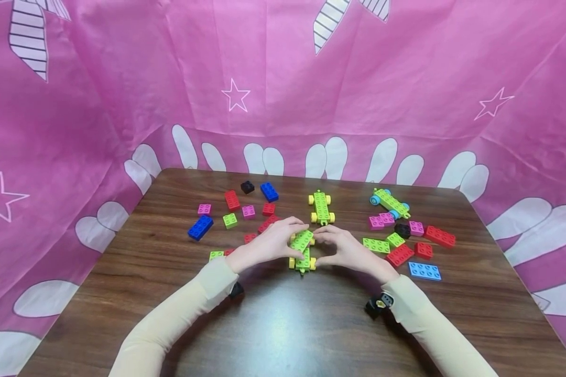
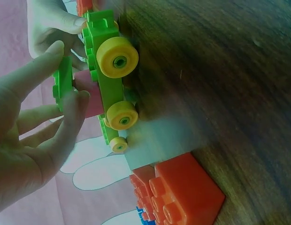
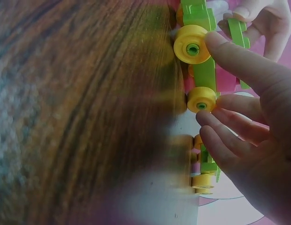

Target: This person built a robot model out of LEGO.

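Observation:
At the middle of the wooden table stands a green wheeled base with yellow wheels. A green plate lies tilted over it, with a pink brick between plate and base. My left hand pinches the green plate from the left. My right hand grips the base from the right, its fingertips on the yellow wheels. The base's wheels rest on the tabletop.
Loose bricks lie scattered behind the hands: blue, red, pink, black, a light blue plate. A second yellow-wheeled base and a blue-wheeled one stand further back. Pink cloth surrounds the table.

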{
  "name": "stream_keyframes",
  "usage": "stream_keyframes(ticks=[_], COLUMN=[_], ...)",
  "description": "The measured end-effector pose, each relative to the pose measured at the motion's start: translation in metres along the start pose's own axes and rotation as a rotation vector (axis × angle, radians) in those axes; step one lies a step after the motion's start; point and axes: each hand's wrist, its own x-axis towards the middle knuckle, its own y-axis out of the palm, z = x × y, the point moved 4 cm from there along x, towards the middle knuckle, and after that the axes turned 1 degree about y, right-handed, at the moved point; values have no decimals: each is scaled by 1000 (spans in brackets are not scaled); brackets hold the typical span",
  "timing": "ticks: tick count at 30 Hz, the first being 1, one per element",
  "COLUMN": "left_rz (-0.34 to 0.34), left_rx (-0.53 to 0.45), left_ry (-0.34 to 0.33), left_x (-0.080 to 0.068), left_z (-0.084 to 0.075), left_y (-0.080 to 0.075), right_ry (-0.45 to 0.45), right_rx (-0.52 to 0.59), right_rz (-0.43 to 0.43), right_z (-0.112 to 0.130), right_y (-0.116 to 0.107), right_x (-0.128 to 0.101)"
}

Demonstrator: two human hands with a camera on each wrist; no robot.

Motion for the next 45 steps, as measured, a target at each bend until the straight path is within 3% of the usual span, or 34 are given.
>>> stream_keyframes(ticks=[10, 20, 30, 37, 45], left_rz=[-8, -21, 58, 106, 44], left_rx=[-30, 30, 156, 208, 221], left_ry=[3, 21, 52, 40, 27], left_x=[0, 1, 1, -1, 0], left_z=[-1, -2, -2, -3, -3], left_y=[0, -2, -2, -2, -4], right_ry=[-31, -2, 11, -12, -34], right_rx=[-18, -13, -13, -18, -15], right_rz=[-29, -20, -7, -19, -35], right_z=[2, 1, 2, 4, 5], right_y=[0, 0, 1, 1, 2], right_x=[-1, -2, -2, 0, -1])
